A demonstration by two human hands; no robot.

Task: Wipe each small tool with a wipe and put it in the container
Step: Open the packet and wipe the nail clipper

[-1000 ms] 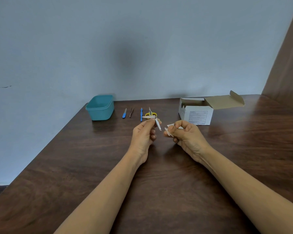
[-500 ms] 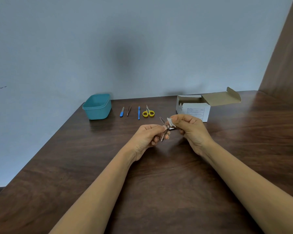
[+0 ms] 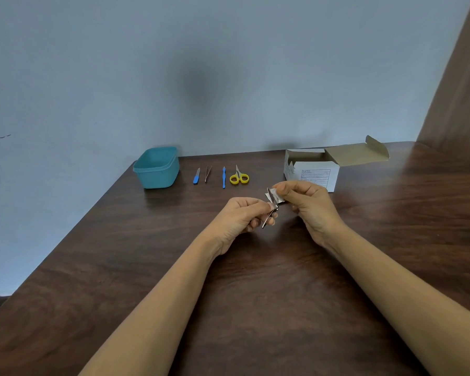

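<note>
My left hand pinches a small metal nail clipper above the middle of the table, its lever swung open. My right hand pinches a small white wipe and presses it against the clipper's upper end. At the back left stands the teal container, open on top. To its right lie a blue file, thin tweezers, a blue-handled tool and yellow-handled scissors in a row.
An open white cardboard box with its flap folded back stands at the back right, just behind my right hand. The dark wooden table ends at a blue-grey wall; a wooden panel rises at the far right.
My two hands came together. The right hand brought the wipe onto the clipper's top, and the left hand turned the clipper so it hangs more upright.
</note>
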